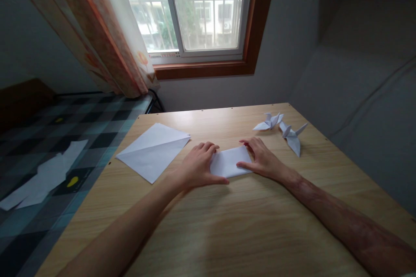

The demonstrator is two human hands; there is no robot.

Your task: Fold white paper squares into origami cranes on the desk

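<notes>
A white sheet of paper [230, 161], folded into a small rectangle, lies on the wooden table between my hands. My left hand [201, 165] grips its left end, with the thumb along the near edge and the fingers at the far corner. At the right end, my right hand [258, 159] has its thumb on top of the paper near the front edge and its fingers curled by the far corner. Both hands rest low, close to the tabletop. What lies under the fingers is hidden.
Left of my hands, larger white paper [152, 153] with a diagonal crease lies on the table [227, 233]. Two paper cranes [269, 122] stand at the back right. On the checked bed [107, 117] to the left lie cut paper strips [48, 177]. A window is ahead.
</notes>
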